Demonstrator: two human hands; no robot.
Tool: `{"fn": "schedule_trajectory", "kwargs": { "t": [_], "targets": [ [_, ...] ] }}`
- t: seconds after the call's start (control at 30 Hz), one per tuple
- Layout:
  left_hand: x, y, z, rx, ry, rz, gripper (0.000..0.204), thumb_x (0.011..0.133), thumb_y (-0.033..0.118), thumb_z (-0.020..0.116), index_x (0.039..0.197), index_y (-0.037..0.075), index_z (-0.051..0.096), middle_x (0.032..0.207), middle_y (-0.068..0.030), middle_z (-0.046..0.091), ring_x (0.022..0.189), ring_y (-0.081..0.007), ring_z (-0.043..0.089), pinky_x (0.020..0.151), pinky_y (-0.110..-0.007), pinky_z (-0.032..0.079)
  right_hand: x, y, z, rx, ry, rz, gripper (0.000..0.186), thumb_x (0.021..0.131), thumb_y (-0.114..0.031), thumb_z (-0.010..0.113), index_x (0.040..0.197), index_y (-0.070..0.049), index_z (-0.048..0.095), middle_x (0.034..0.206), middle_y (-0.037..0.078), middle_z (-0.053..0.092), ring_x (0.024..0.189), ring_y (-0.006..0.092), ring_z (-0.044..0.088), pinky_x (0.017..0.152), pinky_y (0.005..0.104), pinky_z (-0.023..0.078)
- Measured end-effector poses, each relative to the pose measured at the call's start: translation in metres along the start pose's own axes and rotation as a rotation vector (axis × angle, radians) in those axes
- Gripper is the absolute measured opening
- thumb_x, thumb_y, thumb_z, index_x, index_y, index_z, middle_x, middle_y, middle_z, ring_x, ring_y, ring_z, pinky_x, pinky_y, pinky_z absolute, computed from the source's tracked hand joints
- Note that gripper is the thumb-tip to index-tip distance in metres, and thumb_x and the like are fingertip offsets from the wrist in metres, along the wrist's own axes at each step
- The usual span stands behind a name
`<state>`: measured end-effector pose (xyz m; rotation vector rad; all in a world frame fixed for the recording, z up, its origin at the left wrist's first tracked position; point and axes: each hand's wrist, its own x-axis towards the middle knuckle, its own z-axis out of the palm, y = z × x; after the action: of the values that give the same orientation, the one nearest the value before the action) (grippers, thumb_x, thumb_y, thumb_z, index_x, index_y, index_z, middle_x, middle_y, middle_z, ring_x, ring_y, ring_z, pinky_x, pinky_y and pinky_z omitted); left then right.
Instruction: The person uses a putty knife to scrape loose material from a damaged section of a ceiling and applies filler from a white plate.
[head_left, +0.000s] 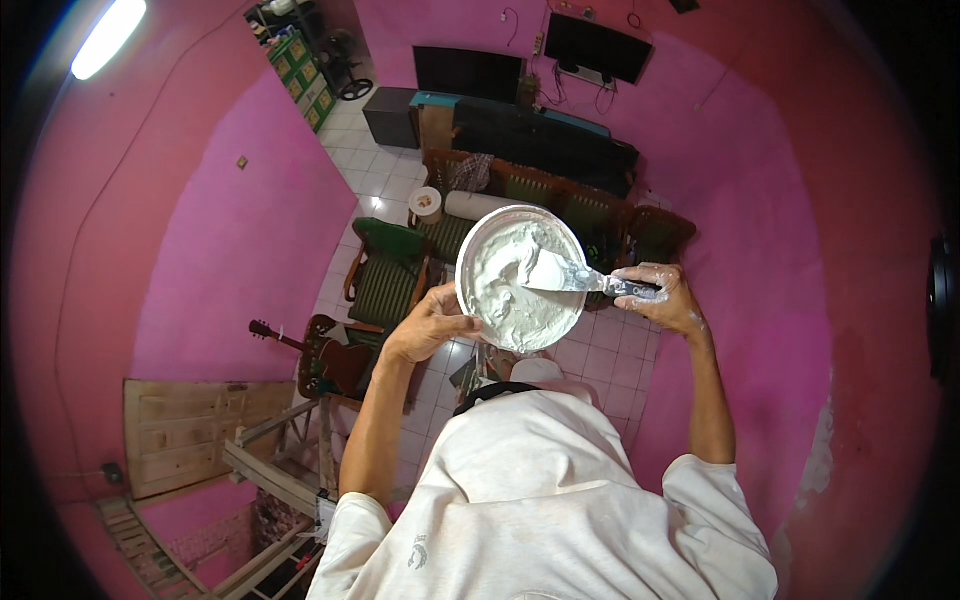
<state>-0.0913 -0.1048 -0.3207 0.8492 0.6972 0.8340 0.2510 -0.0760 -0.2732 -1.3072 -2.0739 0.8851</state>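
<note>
My left hand (430,325) grips the side of a round white tub (495,332) filled with thick, pale putty (500,280). In my right hand (660,295) is a putty knife (607,283) with a dark handle, its blade lying in the putty and coated with it. My right fingers are wrapped round the handle and smeared white.
Below are a wooden sofa (530,180), a green-cushioned chair (385,270) and a guitar (335,365). Wooden scaffolding (265,465) stands at the lower left beside a door (175,430). Two screens (598,48) are at the far wall, with pink walls (750,250) on either side.
</note>
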Motion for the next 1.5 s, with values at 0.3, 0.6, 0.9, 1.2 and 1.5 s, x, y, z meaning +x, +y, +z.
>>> {"fn": "schedule_trajectory", "kwargs": {
  "t": [0.3, 0.6, 0.9, 1.2, 1.5],
  "targets": [
    [0.002, -0.011, 0.005, -0.212, 0.066, 0.073, 0.044, 0.074, -0.007, 0.057, 0.116, -0.003, 0.046, 0.104, -0.0126, 0.060, 0.091, -0.0168, 0.061, 0.078, -0.032, 0.054, -0.019, -0.016, 0.031, -0.124, 0.214, -0.057, 0.028, 0.066, -0.013, 0.076, 0.089, -0.001, 0.066, 0.077, 0.009, 0.062, 0.065, 0.0214, 0.060, 0.060, 0.0295, 0.046],
    [0.005, 0.013, 0.031, -0.182, -0.092, 0.167, 0.038, 0.078, 0.006, 0.057, 0.115, 0.001, 0.049, 0.102, -0.0066, 0.058, 0.087, -0.0130, 0.056, 0.076, -0.032, 0.047, -0.055, -0.074, 0.022, -0.263, 0.344, -0.034, 0.025, 0.063, -0.002, 0.066, 0.086, -0.005, 0.058, 0.075, 0.007, 0.060, 0.065, 0.0156, 0.060, 0.059, 0.0282, 0.047],
    [-0.024, 0.042, 0.032, -0.199, -0.403, 0.379, 0.033, 0.086, 0.009, 0.045, 0.113, -0.009, 0.045, 0.110, -0.0175, 0.056, 0.095, -0.0240, 0.060, 0.081, -0.034, 0.053, -0.105, -0.167, 0.044, -1.070, 0.715, -0.592, 0.022, 0.071, -0.012, 0.070, 0.090, -0.007, 0.060, 0.076, 0.004, 0.053, 0.063, 0.0183, 0.059, 0.051, 0.0306, 0.049],
    [-0.059, 0.063, 0.043, -0.203, -0.586, 0.459, 0.033, 0.083, 0.006, 0.042, 0.113, -0.009, 0.042, 0.111, -0.0194, 0.053, 0.103, -0.0255, 0.056, 0.090, -0.034, 0.049, -0.144, -0.241, 0.092, -1.306, 0.749, -0.713, 0.010, 0.077, -0.011, 0.064, 0.085, -0.005, 0.062, 0.077, 0.005, 0.054, 0.062, 0.0202, 0.059, 0.051, 0.0311, 0.050],
    [-0.020, 0.207, 0.153, -0.347, -0.772, 0.461, 0.046, 0.085, 0.009, 0.044, 0.110, -0.027, 0.032, 0.111, -0.0362, 0.043, 0.107, -0.0368, 0.052, 0.084, -0.026, 0.054, -0.129, -0.364, -0.023, -1.577, 0.842, -0.657, 0.020, 0.067, -0.002, 0.070, 0.084, -0.002, 0.060, 0.075, 0.010, 0.055, 0.065, 0.0258, 0.058, 0.057, 0.0352, 0.046]
  ]
}}
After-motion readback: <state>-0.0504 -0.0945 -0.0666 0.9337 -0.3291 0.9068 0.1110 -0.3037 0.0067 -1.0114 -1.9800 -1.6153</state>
